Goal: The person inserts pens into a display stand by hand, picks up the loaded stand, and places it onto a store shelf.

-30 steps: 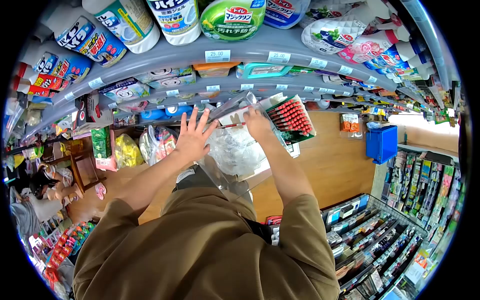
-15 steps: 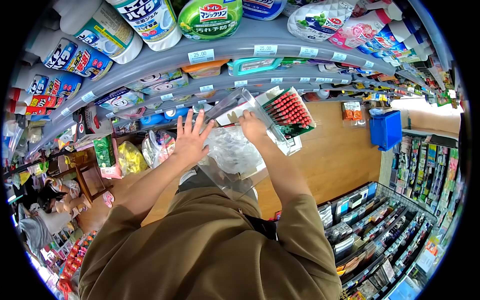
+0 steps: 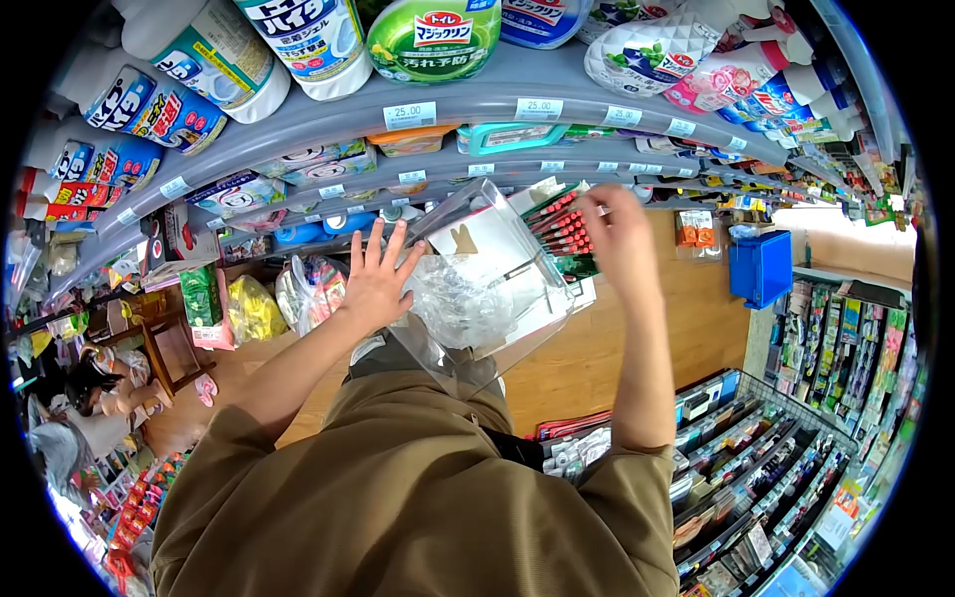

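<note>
My left hand [image 3: 378, 281] is spread open at the left edge of a clear plastic container [image 3: 477, 214]. Inside the container lie crumpled clear plastic [image 3: 460, 303] and white card. Right of it stands a dark green box packed with red-ended sticks [image 3: 563, 231], perhaps pencils. My right hand [image 3: 619, 224] is over that box's right side, its thumb and fingers bent together at the red ends. What the fingertips hold, if anything, is too small to make out.
Shelves of cleaning bottles [image 3: 435, 40] curve across the front, close above the hands. Bagged goods [image 3: 257, 304] stand on the left. A blue bin [image 3: 761, 269] is on the wooden floor at the right. A rack of packaged goods [image 3: 756, 488] stands at the lower right.
My right hand has moved right, from inside the clear container to the box of red-ended sticks. My left hand stays spread at the container's edge.
</note>
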The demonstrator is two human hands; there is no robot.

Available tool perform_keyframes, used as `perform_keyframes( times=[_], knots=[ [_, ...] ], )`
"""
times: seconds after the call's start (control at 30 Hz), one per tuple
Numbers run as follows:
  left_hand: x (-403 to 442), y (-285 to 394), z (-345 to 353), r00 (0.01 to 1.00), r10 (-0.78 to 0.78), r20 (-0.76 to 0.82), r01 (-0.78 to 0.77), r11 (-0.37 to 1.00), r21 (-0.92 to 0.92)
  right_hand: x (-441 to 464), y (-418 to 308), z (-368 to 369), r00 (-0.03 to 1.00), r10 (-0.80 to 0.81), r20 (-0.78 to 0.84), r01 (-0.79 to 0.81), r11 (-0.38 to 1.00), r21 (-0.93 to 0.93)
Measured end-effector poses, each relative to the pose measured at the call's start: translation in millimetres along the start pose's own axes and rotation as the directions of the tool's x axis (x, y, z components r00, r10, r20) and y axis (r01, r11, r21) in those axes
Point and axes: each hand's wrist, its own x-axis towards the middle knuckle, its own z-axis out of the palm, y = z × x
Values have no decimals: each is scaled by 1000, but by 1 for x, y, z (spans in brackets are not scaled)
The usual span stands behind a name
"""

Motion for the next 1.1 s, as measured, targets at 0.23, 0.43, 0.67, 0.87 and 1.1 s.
perform_keyframes(
  times=[0.23, 0.43, 0.67, 0.87, 1.1],
  knots=[
    [0, -1, 1, 1000, 2, 8, -2, 1000, -5, 29, 25, -32, 989, 22, -148, -40, 992, -120],
    [-1, -1, 1, 1000, 7, -14, -7, 1000, -23, 32, 51, -12, 980, -68, -189, 29, 980, -199],
    [1, 0, 3, 1000, 10, -6, -10, 1000, 12, 25, 79, 14, 991, 5, -133, -29, 983, -179],
    [0, 0, 2, 1000, 8, -17, -8, 1000, 7, 14, 100, 36, 991, 15, -130, -41, 979, -201],
    [0, 0, 1, 999, 8, -34, -8, 1000, 8, 6, 107, 48, 982, 16, -190, -41, 991, -128]
  ],
)
